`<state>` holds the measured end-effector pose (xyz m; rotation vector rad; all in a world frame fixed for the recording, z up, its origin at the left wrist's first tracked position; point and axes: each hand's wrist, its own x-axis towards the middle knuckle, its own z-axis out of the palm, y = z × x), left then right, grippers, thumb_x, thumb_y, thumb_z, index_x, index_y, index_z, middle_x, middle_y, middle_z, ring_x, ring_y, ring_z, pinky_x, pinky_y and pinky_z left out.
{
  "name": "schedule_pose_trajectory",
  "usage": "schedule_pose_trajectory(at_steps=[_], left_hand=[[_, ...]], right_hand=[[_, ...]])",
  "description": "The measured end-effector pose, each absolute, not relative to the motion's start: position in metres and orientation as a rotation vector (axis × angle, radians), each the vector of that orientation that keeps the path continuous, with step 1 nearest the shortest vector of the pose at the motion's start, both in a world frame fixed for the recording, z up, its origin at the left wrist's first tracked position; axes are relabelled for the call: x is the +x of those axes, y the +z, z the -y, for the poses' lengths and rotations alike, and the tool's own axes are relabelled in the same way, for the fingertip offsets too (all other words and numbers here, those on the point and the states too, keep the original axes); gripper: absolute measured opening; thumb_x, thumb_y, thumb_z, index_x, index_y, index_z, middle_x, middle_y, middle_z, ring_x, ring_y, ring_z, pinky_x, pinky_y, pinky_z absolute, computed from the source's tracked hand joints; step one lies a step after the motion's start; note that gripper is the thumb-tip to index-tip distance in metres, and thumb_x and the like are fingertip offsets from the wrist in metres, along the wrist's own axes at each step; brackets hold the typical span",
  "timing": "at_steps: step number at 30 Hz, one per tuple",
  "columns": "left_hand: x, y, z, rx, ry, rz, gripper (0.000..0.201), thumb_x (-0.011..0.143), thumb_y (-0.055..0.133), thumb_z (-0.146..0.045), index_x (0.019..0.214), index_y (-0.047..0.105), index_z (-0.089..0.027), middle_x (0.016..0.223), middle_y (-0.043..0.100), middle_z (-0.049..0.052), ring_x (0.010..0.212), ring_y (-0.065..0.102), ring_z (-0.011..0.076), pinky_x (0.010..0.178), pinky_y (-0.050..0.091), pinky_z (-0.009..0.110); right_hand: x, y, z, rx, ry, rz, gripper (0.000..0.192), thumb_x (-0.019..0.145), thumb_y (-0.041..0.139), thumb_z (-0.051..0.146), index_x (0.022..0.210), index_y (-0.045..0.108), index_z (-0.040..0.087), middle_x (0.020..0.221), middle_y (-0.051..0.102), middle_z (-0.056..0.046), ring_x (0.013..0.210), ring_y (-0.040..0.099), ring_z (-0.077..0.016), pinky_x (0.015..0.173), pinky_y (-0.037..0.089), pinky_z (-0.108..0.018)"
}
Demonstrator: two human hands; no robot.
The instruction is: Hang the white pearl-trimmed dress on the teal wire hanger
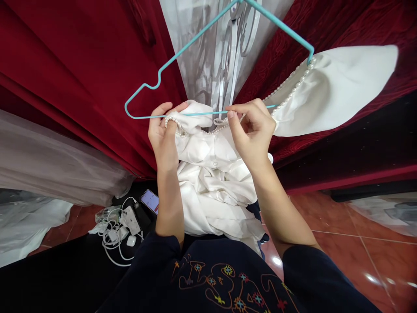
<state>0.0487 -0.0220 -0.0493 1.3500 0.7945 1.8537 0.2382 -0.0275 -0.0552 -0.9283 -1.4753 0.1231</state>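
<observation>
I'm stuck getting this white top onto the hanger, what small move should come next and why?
Probably draw the left hand and its pearl-trimmed edge out toward the teal hanger's bare left end. The white garment already sits over the right end, while the right hand pinches the neckline at the bar.

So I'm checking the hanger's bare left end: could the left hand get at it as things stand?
Probably yes. The left hand pinches the pearl-trimmed garment right beside the hanger bar, and the bare end sticks out just left of it with nothing in between. It would have to let go of the cloth first.
</observation>
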Motion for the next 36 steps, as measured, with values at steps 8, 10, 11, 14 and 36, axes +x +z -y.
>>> schedule_pose_trajectory(at_steps=[8, 10, 11, 14, 36], left_hand=[[0.065, -0.045, 0.027, 1.264, 1.981, -0.930, 0.021, 0.101, 0.056, -0.042, 0.107, 0.051, -0.023, 0.098, 0.071, 0.004, 0.107, 0.070, 0.0223, 0.098, 0.054, 0.034], [0.067, -0.043, 0.029, 1.263, 2.014, -0.951, 0.015, 0.102, 0.052, -0.037, 0.107, 0.049, -0.023, 0.094, 0.070, 0.003, 0.102, 0.070, 0.0209, 0.097, 0.054, 0.034], [0.069, -0.042, 0.031, 1.263, 2.024, -0.956, 0.012, 0.102, 0.050, -0.034, 0.107, 0.049, -0.023, 0.093, 0.070, 0.003, 0.100, 0.070, 0.0203, 0.096, 0.054, 0.033], [0.073, -0.039, 0.034, 1.273, 2.039, -0.937, 0.006, 0.100, 0.048, -0.028, 0.105, 0.047, -0.023, 0.090, 0.069, 0.002, 0.096, 0.070, 0.0195, 0.093, 0.054, 0.031], [0.065, -0.035, 0.026, 1.234, 2.105, -0.890, 0.018, 0.094, 0.043, -0.006, 0.097, 0.048, -0.024, 0.081, 0.071, 0.001, 0.085, 0.068, 0.0180, 0.087, 0.052, 0.032]], right_hand=[[0.260, -0.043, 0.028, -0.829, -0.175, 1.288, 0.016, 0.095, 0.066, 0.034, 0.099, 0.075, 0.023, 0.103, 0.060, -0.007, 0.074, 0.053, -0.0115, 0.058, 0.041, -0.026], [0.277, -0.041, 0.021, -0.801, -0.298, 1.175, 0.022, 0.088, 0.073, 0.036, 0.103, 0.075, 0.020, 0.105, 0.058, -0.008, 0.074, 0.050, -0.0115, 0.058, 0.037, -0.026], [0.286, -0.041, 0.017, -0.810, -0.335, 1.155, 0.030, 0.085, 0.076, 0.038, 0.108, 0.074, 0.018, 0.106, 0.058, -0.010, 0.076, 0.050, -0.0126, 0.059, 0.037, -0.027], [0.309, -0.042, 0.003, -0.898, -0.413, 1.187, 0.054, 0.075, 0.085, 0.034, 0.122, 0.068, 0.015, 0.114, 0.058, -0.013, 0.090, 0.054, -0.0178, 0.070, 0.043, -0.030], [0.354, -0.042, 0.061, -1.372, 0.139, 1.280, 0.019, 0.078, 0.068, 0.001, 0.088, 0.078, 0.014, 0.075, 0.072, -0.002, 0.056, 0.061, -0.0079, 0.051, 0.039, -0.018]])
